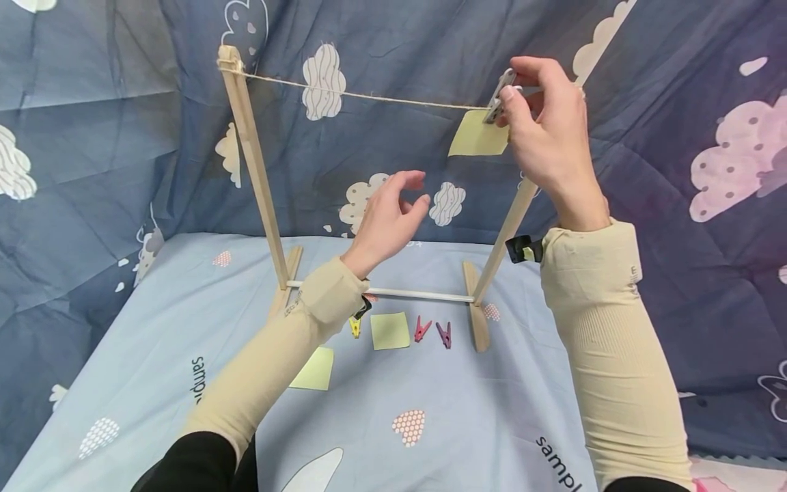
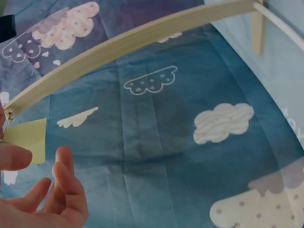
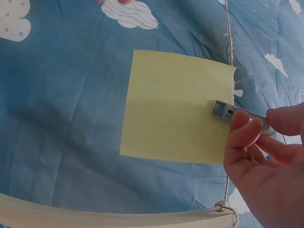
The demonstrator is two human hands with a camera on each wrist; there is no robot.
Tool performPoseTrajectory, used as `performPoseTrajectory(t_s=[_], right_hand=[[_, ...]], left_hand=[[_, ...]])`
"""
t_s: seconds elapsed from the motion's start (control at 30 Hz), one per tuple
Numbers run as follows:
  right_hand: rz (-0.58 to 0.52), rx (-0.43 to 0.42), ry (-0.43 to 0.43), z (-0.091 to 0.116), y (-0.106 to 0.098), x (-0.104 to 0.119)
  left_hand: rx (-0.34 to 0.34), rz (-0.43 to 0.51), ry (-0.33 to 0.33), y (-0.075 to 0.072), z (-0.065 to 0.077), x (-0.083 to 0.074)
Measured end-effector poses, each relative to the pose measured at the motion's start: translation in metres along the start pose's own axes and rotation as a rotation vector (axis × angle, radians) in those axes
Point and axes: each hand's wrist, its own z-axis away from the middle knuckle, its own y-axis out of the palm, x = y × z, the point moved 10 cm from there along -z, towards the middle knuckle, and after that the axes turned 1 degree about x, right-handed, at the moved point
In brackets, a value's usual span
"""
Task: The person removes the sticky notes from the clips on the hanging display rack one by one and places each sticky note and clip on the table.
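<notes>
My right hand point(image 1: 550, 130) pinches a grey clothespin point(image 3: 223, 110) between thumb and fingers. Its tip bites the top edge of a yellow sticky note point(image 3: 175, 104), right at the twine point(image 1: 369, 99). In the head view the note point(image 1: 476, 135) hangs just below the twine, near its right end. Lower and to the left, my left hand point(image 1: 390, 219) hovers in the air with its fingers loosely bent and nothing between them. The left wrist view catches the left hand's fingers point(image 2: 66, 185) beside the same note point(image 2: 31, 140).
A left wooden post point(image 1: 255, 150) and a right one point(image 1: 507, 229) hold up the twine. A white rod point(image 1: 424, 294) joins them low down. On the blue cloth lie yellow point(image 1: 355, 328), red point(image 1: 421, 329) and purple point(image 1: 445, 335) clothespins, and two notes, one point(image 1: 390, 331) nearer the rod.
</notes>
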Motion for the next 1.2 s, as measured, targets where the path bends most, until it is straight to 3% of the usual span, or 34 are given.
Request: performPoseTrajectory(t_s=[0.23,0.53,0.73,1.2], right_hand=[[-0.051,0.021,0.021,0.0,0.003,0.001],[-0.091,0.053,0.038,0.002,0.008,0.001],[-0.086,0.073,0.045,0.003,0.011,0.002],[-0.072,0.089,0.047,0.001,0.015,0.003]], left_hand=[[-0.012,0.131,-0.079,0.004,-0.008,0.002],[-0.028,0.249,-0.084,0.006,-0.017,-0.004],[-0.026,0.329,-0.054,0.008,-0.019,-0.01],[-0.037,0.3,-0.051,0.007,-0.019,-0.013]])
